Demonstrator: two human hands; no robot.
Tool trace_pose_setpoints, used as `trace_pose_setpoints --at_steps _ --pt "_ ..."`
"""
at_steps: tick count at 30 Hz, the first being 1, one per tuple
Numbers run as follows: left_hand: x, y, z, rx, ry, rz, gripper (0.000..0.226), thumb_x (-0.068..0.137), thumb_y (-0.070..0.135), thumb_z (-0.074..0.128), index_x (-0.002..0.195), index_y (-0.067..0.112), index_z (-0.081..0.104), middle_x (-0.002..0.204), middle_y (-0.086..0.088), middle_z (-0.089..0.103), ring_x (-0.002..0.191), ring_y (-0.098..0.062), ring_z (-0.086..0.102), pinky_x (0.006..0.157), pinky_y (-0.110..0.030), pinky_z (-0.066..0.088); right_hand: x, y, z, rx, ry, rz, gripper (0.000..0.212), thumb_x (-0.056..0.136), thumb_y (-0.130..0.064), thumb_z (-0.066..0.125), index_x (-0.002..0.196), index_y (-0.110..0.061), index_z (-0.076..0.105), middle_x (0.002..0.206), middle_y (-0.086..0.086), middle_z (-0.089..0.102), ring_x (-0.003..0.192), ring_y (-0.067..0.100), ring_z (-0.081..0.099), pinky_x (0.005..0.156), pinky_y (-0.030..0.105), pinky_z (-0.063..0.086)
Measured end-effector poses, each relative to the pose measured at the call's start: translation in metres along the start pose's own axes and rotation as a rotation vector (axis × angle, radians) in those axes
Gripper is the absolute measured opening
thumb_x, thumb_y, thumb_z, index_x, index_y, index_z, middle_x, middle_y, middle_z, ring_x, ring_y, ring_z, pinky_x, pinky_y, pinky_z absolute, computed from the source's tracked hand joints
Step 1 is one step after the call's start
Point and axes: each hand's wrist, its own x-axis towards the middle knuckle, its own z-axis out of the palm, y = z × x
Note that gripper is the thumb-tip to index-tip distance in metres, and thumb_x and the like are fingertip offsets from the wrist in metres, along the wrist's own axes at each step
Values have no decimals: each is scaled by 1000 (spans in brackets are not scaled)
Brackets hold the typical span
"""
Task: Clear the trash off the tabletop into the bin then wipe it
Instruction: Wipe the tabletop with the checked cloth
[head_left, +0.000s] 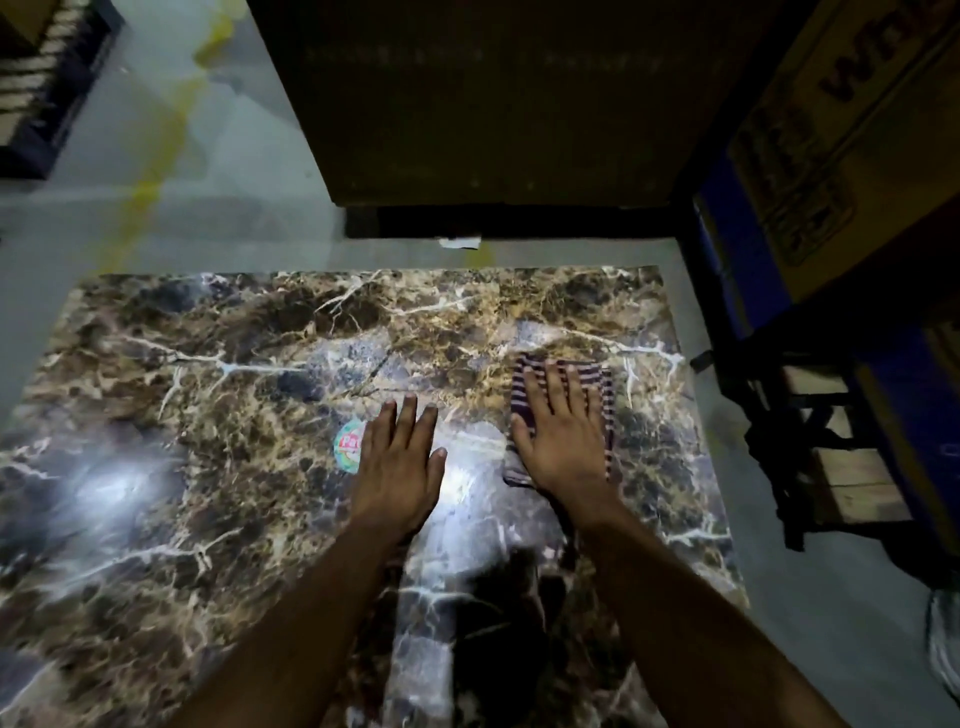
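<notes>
Right hand (563, 436) lies flat, fingers spread, pressing the striped cloth (602, 395) onto the bench (208, 364) toward its right edge for the wipe, while the left hand (400, 462) rests flat mid-bench, likely bracing, half over a round sticker (349, 448).

- Left hand (397, 467): palm down, fingers straight and close together, forearm reaching forward.
- Right hand (563, 436): flat, fingers spread, pressing downward.
</notes>
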Motion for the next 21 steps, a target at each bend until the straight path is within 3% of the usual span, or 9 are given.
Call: trace_pose_setpoints --at_steps 7,12,21 --pt "59 9 -12 14 36 -11 57 104 44 37 156 23 28 166 -7 21 153 -33 13 121 -51 17 36 -6 1 -15 -18 -173 69 99 -60 24 161 -33 11 170 0 8 157 25 2 126 52 4" --pt "96 6 -19 14 40 15 57 103 44 35 156 21 30 166 -8 23 152 -32 19 122 -48 16 69 27 -8 -23 24 -90 70 98 -61 19 161 -31 19 170 1 12 157 26 5 126 51 3" --pt "147 23 -15 -12 46 50 59 103 42 31 158 23 21 166 -4 19 153 -26 11 124 -47 17 161 13 -18 -47 23 -130 70 99 -62 16 162 -32 7 171 2 5 157 25 -3 125 51 0"
